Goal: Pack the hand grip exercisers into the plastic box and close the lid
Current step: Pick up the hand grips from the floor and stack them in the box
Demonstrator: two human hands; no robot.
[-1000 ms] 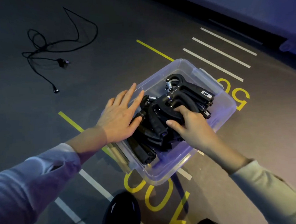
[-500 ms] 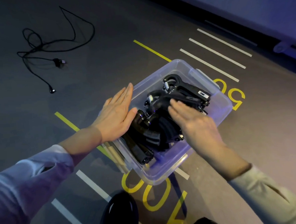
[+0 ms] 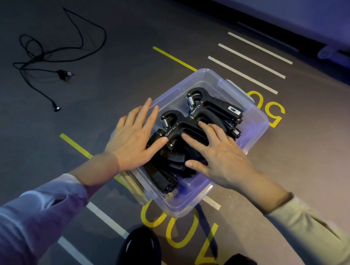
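A clear plastic box stands open on the floor, filled with several black hand grip exercisers with silver springs. My left hand lies flat over the box's left rim, its thumb touching the exercisers. My right hand rests flat on top of the pile, fingers spread, pressing on one exerciser. A flat clear piece that may be the lid lies under the box's near left edge; I cannot tell for sure.
A tangled black cable lies on the floor at the far left. Yellow and white lines and yellow numbers mark the grey floor around the box. A pale raised edge runs along the far right. My dark shoes show at the bottom.
My right hand has let go of the exerciser it gripped and now lies flat on the pile. The top exercisers have settled lower, side by side. My left hand stays at the left rim.
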